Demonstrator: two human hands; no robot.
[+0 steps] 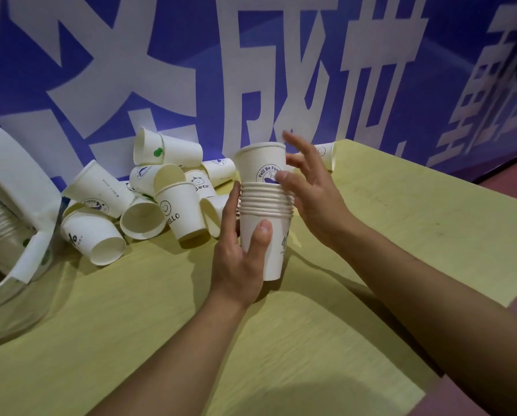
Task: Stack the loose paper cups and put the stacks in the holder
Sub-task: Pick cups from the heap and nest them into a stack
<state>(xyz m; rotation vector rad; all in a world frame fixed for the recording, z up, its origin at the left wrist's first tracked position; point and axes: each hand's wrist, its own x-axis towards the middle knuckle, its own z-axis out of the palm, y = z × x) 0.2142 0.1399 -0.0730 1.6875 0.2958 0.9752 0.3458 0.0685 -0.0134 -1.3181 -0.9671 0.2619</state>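
Stack (266, 223) upright between the hands, its top cup (261, 166) only part seated. Loose cups (149, 199) heaped on the table (401, 223) left of the left hand (239, 259); one more cup (326, 154) behind the right hand (308, 187), mostly hidden. Holder (14, 199) at far left, cut off by the frame edge, rims of cups inside blurred. Left hand: thumb and fingers wrapped round the bottom cup. Right hand: fingers spread, thumb tip touching the top cup's side; other fingers' contact unclear.
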